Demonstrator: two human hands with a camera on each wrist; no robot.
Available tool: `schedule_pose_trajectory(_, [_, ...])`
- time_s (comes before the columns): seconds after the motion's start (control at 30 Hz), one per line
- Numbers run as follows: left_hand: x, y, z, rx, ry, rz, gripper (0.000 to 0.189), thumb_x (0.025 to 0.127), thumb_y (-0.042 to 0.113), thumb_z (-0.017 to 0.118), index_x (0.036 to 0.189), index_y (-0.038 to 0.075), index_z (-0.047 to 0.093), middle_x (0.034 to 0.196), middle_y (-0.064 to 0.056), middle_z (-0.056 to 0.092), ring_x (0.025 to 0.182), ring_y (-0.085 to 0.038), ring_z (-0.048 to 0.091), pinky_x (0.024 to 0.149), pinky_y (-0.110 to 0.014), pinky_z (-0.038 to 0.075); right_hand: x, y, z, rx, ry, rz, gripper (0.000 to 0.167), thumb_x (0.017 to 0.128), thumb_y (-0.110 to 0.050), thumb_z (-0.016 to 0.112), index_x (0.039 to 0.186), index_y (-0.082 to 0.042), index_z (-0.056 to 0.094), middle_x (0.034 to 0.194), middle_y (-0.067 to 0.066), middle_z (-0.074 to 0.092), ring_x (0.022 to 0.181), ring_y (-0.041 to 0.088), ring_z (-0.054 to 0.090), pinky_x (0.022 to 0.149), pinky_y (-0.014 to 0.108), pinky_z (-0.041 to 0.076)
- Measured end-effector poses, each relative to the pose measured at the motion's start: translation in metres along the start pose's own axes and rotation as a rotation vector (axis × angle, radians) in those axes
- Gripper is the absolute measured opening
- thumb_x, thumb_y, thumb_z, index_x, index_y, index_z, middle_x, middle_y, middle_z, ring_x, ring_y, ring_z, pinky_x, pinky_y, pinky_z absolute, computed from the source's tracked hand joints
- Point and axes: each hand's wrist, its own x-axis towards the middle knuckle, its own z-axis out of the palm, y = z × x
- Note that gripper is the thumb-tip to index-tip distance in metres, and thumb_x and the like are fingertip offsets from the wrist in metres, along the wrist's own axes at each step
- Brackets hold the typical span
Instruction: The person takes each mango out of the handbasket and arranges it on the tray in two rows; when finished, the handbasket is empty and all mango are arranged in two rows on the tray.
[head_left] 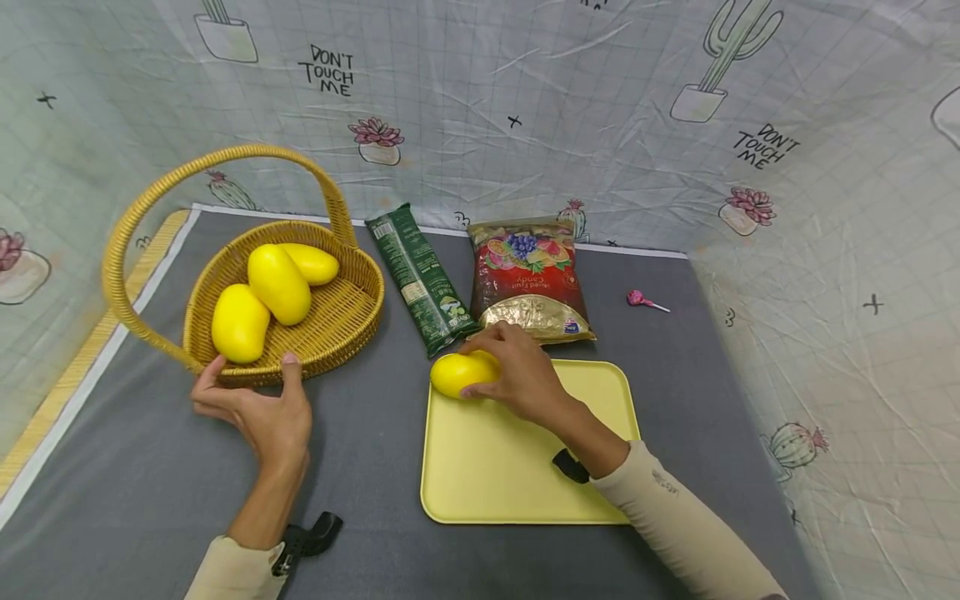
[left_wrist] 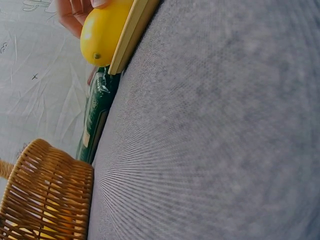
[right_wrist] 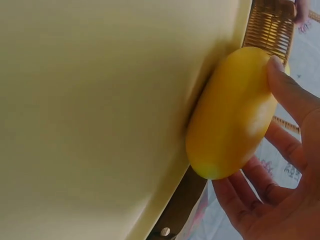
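My right hand (head_left: 521,371) grips a yellow mango (head_left: 453,375) between thumb and fingers, at the far left corner of a pale yellow tray (head_left: 517,467). In the right wrist view the mango (right_wrist: 230,115) is close to the tray's surface; whether it bears on it I cannot tell. My left hand (head_left: 262,412) holds the near rim of a woven basket (head_left: 330,346), thumb and index finger spread along it. Three yellow mangoes lie inside, one of them (head_left: 279,283) leaning against the others. The left wrist view shows the basket's side (left_wrist: 50,185) but not the left hand.
Behind the tray lie a green packet (head_left: 420,279) and a red-brown mixed fruit candy bag (head_left: 528,279). A pink lollipop (head_left: 637,298) is farther right on the grey cloth (head_left: 367,467). The basket's tall handle (head_left: 247,152) arches above it, before a printed curtain (head_left: 465,92).
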Motion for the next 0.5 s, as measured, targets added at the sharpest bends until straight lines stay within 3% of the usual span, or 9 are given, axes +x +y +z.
schedule_pose_trajectory(0.27, [0.003,-0.01,0.0,0.016,0.003,-0.013,0.062,0.095,0.021,0.075,0.139,0.006,0.033,0.138,0.001,0.02,0.147,-0.013,0.021,0.123,-0.029,0.016,0.0,-0.004,0.001,-0.071,0.01,-0.022,0.059,0.074,-0.05,0.094,0.126,-0.027,0.077,0.122,0.001,0.064,0.109,0.024,0.054,0.089,0.04,0.051])
schedule_pose_trajectory(0.5, [0.007,-0.02,-0.001,0.033,0.003,-0.014,0.063,0.095,0.021,0.076,0.14,0.008,0.033,0.137,0.003,0.02,0.147,-0.012,0.021,0.123,-0.029,0.016,0.006,-0.014,-0.004,-0.016,0.067,-0.083,0.06,0.073,-0.048,0.096,0.126,-0.026,0.078,0.11,0.002,0.062,0.104,0.021,0.054,0.085,0.037,0.048])
